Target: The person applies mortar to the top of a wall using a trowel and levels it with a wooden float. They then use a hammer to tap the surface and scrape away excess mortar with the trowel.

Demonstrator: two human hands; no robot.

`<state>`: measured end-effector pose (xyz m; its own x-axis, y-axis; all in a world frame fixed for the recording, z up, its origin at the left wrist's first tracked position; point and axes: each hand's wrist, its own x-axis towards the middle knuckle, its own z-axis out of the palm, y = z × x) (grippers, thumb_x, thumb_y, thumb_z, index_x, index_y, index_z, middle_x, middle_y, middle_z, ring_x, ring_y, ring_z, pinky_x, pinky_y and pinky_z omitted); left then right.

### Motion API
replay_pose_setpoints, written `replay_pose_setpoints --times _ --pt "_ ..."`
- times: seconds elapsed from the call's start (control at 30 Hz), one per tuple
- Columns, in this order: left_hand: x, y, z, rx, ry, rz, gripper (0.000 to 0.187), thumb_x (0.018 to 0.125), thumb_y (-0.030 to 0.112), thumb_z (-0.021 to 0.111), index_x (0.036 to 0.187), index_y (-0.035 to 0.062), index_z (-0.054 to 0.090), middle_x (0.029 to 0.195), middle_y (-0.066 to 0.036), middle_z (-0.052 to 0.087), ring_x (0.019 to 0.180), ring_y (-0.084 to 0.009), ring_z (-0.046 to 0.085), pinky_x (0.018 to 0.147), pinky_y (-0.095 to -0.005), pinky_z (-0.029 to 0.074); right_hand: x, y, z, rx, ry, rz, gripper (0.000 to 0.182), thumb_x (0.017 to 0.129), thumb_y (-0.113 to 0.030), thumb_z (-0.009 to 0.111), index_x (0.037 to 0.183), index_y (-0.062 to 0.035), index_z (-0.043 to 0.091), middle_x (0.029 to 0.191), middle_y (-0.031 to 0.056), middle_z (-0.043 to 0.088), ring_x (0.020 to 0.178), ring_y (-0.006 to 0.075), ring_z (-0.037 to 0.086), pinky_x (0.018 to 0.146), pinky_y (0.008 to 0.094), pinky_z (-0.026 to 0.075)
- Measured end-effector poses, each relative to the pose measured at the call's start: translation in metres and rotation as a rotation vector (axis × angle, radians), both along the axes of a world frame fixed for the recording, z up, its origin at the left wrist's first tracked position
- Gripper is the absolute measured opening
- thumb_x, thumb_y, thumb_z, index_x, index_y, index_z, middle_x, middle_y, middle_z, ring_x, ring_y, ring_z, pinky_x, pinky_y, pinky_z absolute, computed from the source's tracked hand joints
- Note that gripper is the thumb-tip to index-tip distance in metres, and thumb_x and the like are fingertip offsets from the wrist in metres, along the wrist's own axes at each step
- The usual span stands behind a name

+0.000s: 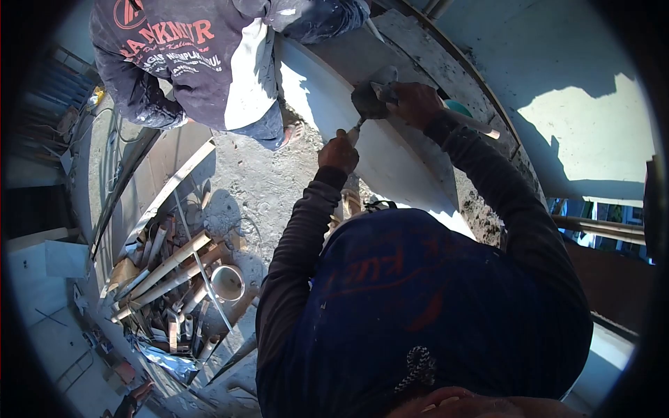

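Head view, upper centre of frame. Left hand [339, 151] clenched on a small trowel [357, 126], blade tip up against a grey lump of mortar [368, 102]. Right hand [416, 104] clenched around that lump and a wooden handle [476, 124] running right. Both over a pale curved wall top [397, 164]. Step judged: loading or scraping mortar; next move calls for a steady wrist along the curve. Count: two own hands, one trowel, one co-worker [202, 63] upper left, one round pot [227, 282] among scrap timber [167, 268] lower left.
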<state>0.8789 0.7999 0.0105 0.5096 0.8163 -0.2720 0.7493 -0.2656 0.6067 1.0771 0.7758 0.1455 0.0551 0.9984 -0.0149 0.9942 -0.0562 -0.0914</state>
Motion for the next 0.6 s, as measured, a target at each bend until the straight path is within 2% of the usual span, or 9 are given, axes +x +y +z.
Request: replay_pose_setpoints --times 0.03,0.1,0.17,0.27,0.37,0.4,0.43,0.5,0.6 --pt "-0.002 0.000 0.009 -0.014 0.004 -0.001 0.032 0.079 0.014 0.058 0.106 0.0005 0.047 0.094 -0.027 0.066 0.090 -0.0426 0.065 0.080 -0.0495 0.052 -0.004 -0.008 -0.002 0.012 -0.007 0.010 0.037 0.074 -0.028 0.074 0.106 -0.0100 0.066 0.088 0.0146 0.069 0.083 0.0316 0.068 0.072 0.0432 0.054" --pt "-0.002 0.000 0.006 -0.017 -0.005 -0.001 0.031 0.080 0.015 0.056 0.106 0.0007 0.047 0.094 -0.026 0.066 0.090 -0.0425 0.065 0.080 -0.0498 0.052 -0.013 -0.032 -0.015 0.097 0.056 0.216 0.035 0.075 -0.026 0.073 0.105 -0.0101 0.065 0.085 0.0134 0.069 0.082 0.0319 0.068 0.071 0.0442 0.053" --pt "-0.001 -0.001 0.001 -0.025 -0.011 0.011 0.035 0.079 0.017 0.058 0.107 -0.0002 0.046 0.093 -0.026 0.066 0.090 -0.0425 0.064 0.080 -0.0498 0.051 -0.009 -0.026 -0.018 0.136 0.064 0.233 0.035 0.075 -0.026 0.072 0.106 -0.0102 0.064 0.084 0.0130 0.068 0.082 0.0322 0.067 0.072 0.0452 0.053" --pt "-0.001 -0.005 0.000 -0.026 -0.002 0.007 0.039 0.078 0.019 0.059 0.108 -0.0010 0.045 0.093 -0.026 0.065 0.090 -0.0424 0.064 0.080 -0.0498 0.051 0.018 0.026 -0.022 0.147 -0.033 0.015 0.040 0.072 -0.027 0.074 0.106 -0.0100 0.064 0.086 0.0148 0.068 0.083 0.0334 0.067 0.072 0.0458 0.052" --pt "0.000 0.001 -0.001 -0.020 0.011 0.009 0.038 0.078 0.019 0.059 0.108 -0.0005 0.044 0.090 -0.026 0.066 0.089 -0.0424 0.064 0.079 -0.0493 0.051 0.007 0.016 -0.013 0.010 -0.017 0.067 0.040 0.071 -0.026 0.074 0.107 -0.0106 0.065 0.086 0.0153 0.068 0.082 0.0338 0.067 0.073 0.0453 0.053" --pt "0.000 0.000 0.000 -0.007 -0.002 0.007 0.038 0.079 0.019 0.058 0.108 -0.0001 0.044 0.090 -0.026 0.066 0.088 -0.0425 0.064 0.078 -0.0494 0.051 -0.004 -0.001 -0.018 0.141 0.017 0.207 0.032 0.077 -0.027 0.070 0.104 -0.0110 0.064 0.082 0.0140 0.069 0.080 0.0322 0.068 0.071 0.0444 0.054" --pt "0.003 0.002 0.001 -0.010 -0.007 0.008 0.038 0.079 0.019 0.058 0.108 -0.0001 0.044 0.090 -0.026 0.066 0.088 -0.0425 0.064 0.078 -0.0494 0.051 -0.002 0.002 -0.016 0.138 0.012 0.209 0.032 0.077 -0.027 0.070 0.104 -0.0110 0.064 0.082 0.0140 0.069 0.080 0.0322 0.068 0.071 0.0444 0.054" --pt "0.002 -0.001 0.001 -0.011 -0.021 0.030 0.038 0.079 0.019 0.059 0.108 0.0004 0.044 0.090 -0.026 0.066 0.088 -0.0428 0.065 0.078 -0.0499 0.051 -0.004 0.001 -0.015 0.082 0.043 0.158 0.032 0.077 -0.026 0.069 0.105 -0.0111 0.064 0.083 0.0139 0.069 0.080 0.0324 0.068 0.071 0.0454 0.054" --pt "0.001 -0.007 0.002 -0.008 -0.012 0.021 0.036 0.080 0.018 0.058 0.108 0.0004 0.044 0.091 -0.027 0.066 0.087 -0.0438 0.065 0.078 -0.0510 0.051 0.043 0.040 -0.015 0.088 -0.017 -0.028 0.035 0.075 -0.025 0.071 0.106 -0.0120 0.065 0.086 0.0146 0.069 0.082 0.0328 0.068 0.073 0.0451 0.054"
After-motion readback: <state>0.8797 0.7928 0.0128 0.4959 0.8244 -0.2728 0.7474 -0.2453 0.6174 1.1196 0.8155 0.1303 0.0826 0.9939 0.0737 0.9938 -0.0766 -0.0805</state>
